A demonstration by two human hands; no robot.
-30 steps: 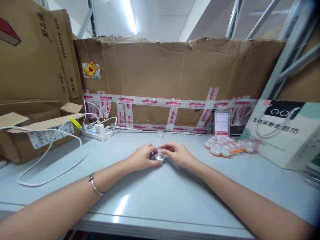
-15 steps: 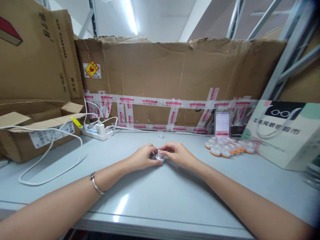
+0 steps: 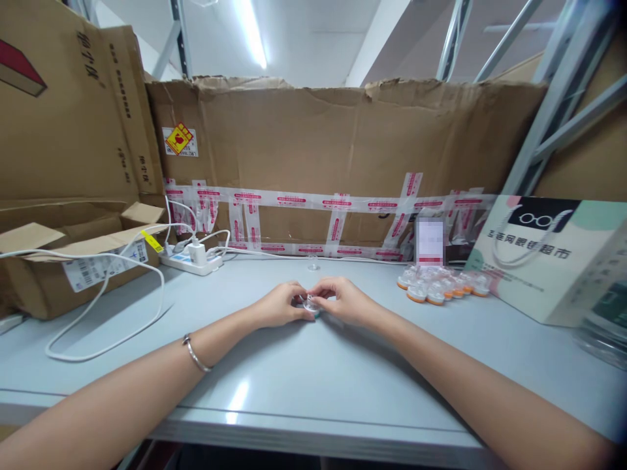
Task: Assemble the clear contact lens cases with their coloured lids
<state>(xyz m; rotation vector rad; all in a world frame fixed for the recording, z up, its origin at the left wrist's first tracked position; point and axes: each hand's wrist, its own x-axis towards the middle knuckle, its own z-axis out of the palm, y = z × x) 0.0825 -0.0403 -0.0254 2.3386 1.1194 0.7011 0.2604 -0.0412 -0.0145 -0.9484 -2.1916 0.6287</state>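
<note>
A small clear round case (image 3: 310, 305) with a bit of green at its base rests on the grey table (image 3: 274, 372), between my two hands. My left hand (image 3: 283, 305) grips its left side between thumb and fingers. From the right, my right hand (image 3: 337, 299) pinches a small white part at the top of the case; the fingertips partly hide it. Behind my hands stands another small clear piece (image 3: 313, 263).
Several clear cases with orange bases (image 3: 426, 292) sit at the right, before a phone (image 3: 430, 241). Further right are a paper bag (image 3: 529, 261) and a clear container (image 3: 605, 326). At left are a power strip (image 3: 198, 262), looping white cable and an open carton (image 3: 44, 281).
The view has shifted slightly. Both hands stay around the clear case; the white part between my right fingers now shows less and looks lower.
</note>
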